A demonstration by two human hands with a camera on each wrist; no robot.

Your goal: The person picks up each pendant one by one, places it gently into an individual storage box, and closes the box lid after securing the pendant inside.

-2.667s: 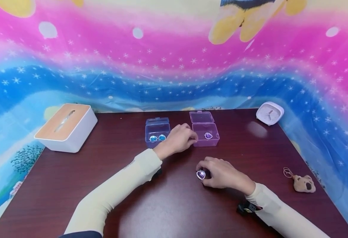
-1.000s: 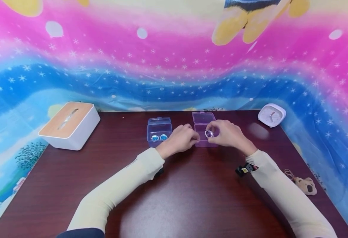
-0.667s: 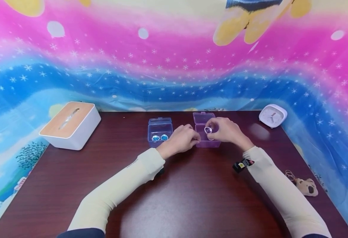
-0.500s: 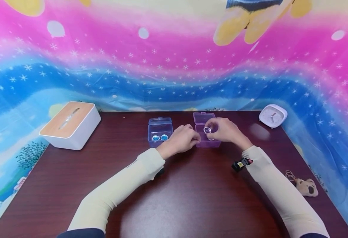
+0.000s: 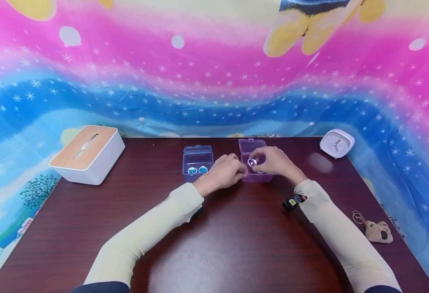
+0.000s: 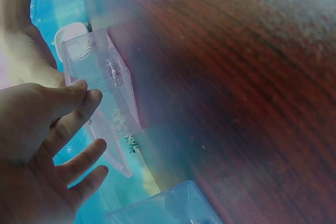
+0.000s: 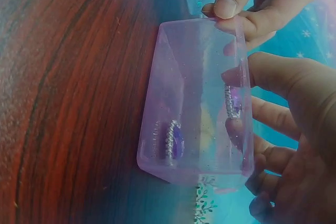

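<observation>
My right hand (image 5: pixel 273 159) pinches a purple gem with a sparkling rim (image 5: pixel 252 162) between thumb and fingertip, inside the mouth of the open purple plastic box (image 5: pixel 257 178). In the right wrist view, a second purple gem (image 7: pixel 176 142) lies on the box's bottom, apart from the pinched gem (image 7: pixel 233 102). My left hand (image 5: pixel 224 171) pinches the box's left edge between thumb and index finger; its other fingers (image 6: pixel 86 153) are spread. To the left, an open blue plastic box (image 5: pixel 197 158) contains two blue gems (image 5: pixel 198 170), partly behind my left wrist.
A white tissue box with a wooden top (image 5: pixel 90 156) stands at the back left. A small white clock (image 5: pixel 337 143) stands at the back right. On the table's right side lies a bear-head keychain (image 5: pixel 378 232). A patterned cloth (image 5: pixel 200 81) hangs behind the table.
My right hand has carried the purple gem from over the table up into the purple box, then shifted slightly left. The left hand keeps its place at the box's edge.
</observation>
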